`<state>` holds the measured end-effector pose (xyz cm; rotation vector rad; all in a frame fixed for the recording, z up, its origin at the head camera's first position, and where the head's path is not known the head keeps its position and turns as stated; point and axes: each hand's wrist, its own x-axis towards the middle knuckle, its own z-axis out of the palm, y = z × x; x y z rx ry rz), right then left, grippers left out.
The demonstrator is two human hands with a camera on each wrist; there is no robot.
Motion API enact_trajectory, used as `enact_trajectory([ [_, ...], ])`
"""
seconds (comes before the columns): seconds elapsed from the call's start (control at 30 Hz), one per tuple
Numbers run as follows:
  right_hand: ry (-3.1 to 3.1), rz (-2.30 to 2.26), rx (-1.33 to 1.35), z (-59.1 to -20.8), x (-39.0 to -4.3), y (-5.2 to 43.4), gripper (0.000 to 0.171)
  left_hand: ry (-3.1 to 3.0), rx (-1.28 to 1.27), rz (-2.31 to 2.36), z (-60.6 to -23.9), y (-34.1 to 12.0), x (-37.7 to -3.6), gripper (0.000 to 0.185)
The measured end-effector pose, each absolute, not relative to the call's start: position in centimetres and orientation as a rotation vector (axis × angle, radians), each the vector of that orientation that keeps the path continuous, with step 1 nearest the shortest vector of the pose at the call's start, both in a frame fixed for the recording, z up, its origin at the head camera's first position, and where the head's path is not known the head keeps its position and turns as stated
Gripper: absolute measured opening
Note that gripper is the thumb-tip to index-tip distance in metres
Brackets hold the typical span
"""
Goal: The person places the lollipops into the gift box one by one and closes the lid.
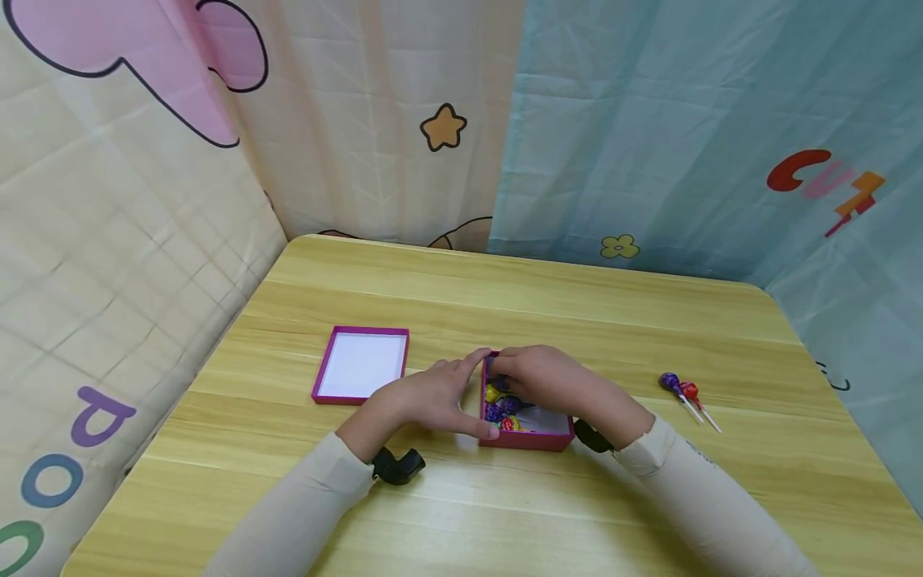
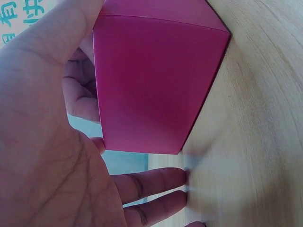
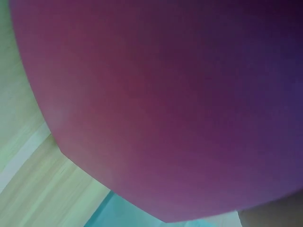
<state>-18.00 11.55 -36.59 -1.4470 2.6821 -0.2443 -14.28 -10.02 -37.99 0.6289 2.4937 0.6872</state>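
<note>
The left hand (image 1: 433, 397) lay spread, thumb and fingers straight against the left wall of the magenta square cardboard box (image 1: 530, 439) on the pale wooden worktop (image 1: 505, 296). The right hand (image 1: 541, 377) curled over its far rim above the wrapped lollipops (image 1: 502, 410) inside; whether that grip pinched one, I could not tell. The box looked light, thin-walled, likely to slide; its side walls suited holding. One matching lid (image 1: 360, 365) lay left of the grip, two lollipops (image 1: 681, 390) right.
</note>
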Motion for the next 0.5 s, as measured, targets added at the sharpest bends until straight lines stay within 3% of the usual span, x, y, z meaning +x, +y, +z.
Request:
enact_trajectory([
  [0.5,2.789,-0.353,-1.268,-35.7,-17.2,14.5,0.021,2.501,0.619,0.689,-38.1,-9.9,-14.3,0.118],
])
